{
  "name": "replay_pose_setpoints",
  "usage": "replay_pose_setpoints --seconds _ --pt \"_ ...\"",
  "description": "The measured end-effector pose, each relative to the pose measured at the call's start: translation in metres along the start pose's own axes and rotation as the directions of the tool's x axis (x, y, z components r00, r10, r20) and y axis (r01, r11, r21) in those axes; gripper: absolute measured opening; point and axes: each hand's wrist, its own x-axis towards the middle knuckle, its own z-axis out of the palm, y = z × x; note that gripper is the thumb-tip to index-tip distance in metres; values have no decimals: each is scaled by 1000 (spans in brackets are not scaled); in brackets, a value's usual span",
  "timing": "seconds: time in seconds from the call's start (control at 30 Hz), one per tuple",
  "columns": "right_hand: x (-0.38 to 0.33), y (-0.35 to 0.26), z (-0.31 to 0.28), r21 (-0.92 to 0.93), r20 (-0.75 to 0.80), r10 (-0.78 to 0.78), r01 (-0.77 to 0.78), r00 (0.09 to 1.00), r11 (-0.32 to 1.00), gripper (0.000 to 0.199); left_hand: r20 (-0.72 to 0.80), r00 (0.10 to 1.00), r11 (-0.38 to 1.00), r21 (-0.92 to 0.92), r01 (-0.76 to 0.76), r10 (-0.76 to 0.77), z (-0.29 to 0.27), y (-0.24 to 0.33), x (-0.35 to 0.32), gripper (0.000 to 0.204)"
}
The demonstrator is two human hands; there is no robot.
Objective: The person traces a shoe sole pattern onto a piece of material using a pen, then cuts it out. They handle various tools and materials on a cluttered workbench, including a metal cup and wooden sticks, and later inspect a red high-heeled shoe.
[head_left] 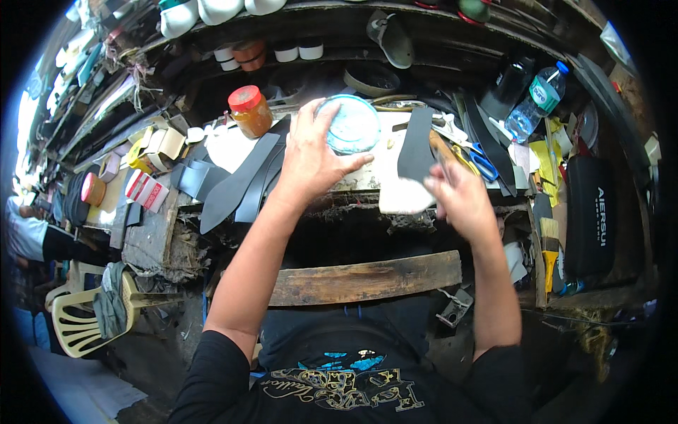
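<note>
Crowded shelves [328, 22] rise behind the worktop [351, 183], where the left hand [311, 152] clasps a round blue-rimmed tub [354, 125]; the right hand [462, 200], apart, curls round a blurred wooden-handled tool [440, 150]. I'd judge the tub light, stiff, perhaps slick: best held at its rim.

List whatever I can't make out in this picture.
All in the head view:
- The right hand: motion blur hides exactly how its grip closes.
- The round blue-rimmed object: its left edge is covered by the left hand.
- The person at far left: partly lost at the dark fisheye rim.
- Under the workbench: deep shadow hides details.
</note>
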Motion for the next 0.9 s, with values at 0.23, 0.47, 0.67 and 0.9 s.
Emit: replay_pose_setpoints --seconds 0.23,0.47,0.67,0.9 --pt "-26 56 20 84 -4 264 -263 965 961 26 162 978 981 -116 153 -133 23 -37 9 99" --pt "-8 69 31 359 65 434 -427 899 830 31 209 941 952 -92 291 -267 16 -27 4 98" --pt "-29 39 35 508 -100 214 -135 972 851 20 119 969 938 -252 239 -215 2 47 -54 78" --pt "-123 53 26 245 342 98 -189 935 951 5 795 585 -282 -605 744 -163 35 77 -113 47"
